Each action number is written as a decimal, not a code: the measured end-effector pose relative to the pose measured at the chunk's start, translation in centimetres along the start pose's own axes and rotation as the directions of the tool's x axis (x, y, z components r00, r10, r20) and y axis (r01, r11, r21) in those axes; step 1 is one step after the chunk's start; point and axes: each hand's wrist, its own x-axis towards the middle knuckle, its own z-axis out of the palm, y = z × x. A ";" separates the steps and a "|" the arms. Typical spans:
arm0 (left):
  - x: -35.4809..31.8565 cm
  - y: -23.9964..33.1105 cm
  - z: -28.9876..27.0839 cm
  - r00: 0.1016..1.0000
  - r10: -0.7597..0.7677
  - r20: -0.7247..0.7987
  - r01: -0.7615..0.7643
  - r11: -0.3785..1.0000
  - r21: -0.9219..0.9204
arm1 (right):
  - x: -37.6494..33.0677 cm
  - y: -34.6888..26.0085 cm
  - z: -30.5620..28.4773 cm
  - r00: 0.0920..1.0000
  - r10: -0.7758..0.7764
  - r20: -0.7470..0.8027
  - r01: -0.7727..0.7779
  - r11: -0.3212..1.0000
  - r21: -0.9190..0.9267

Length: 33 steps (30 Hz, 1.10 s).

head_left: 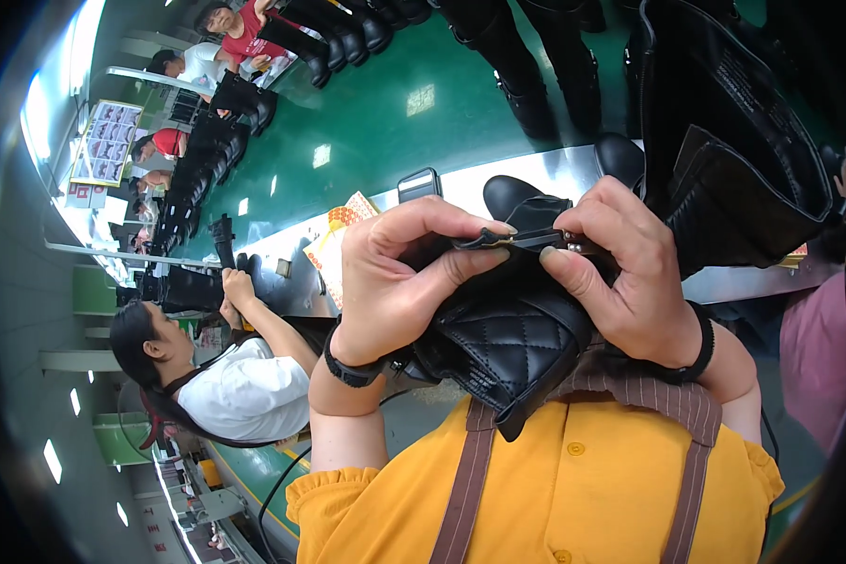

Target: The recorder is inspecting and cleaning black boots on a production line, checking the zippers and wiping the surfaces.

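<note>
A workshop is stretching away to the left of the quilted boot [517, 340], and a glossy green surface [367, 122] is gleaming beyond it with reflected lights. A pale worktop [564, 169] is running between the boot and that green surface. The quilted boot itself, black and softly folded, is hanging in front of the person's yellow top [526, 479], just below both hands.

The left hand [390, 268] is coming in over the boot's left side, its thumb and index finger clamping on one end of a narrow black strap [534, 239]. The right hand [630, 268] is working above the boot's right side, its fingers pinching the strap's other end beside some small silver metal pieces [571, 246]. Whether the strap is joining the boot cannot be told, as the hands are covering that part.

Beyond the boot, to its left, a dark rectangular device [418, 185] is lying near an orange-patterned sheet [343, 235]. A large open black boot [733, 211] is leaning to the right of the quilted boot, and tall boots [512, 70] are standing farther beyond it. Left of the quilted boot, a co-worker in white [244, 399] is holding a dark item [223, 240].
</note>
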 end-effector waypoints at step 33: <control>0.6 0.3 0.5 0.992 -0.111 0.062 0.115 0.991 -0.071 | -0.2 0.5 -1.2 0.999 -0.041 -0.026 0.038 0.996 -0.076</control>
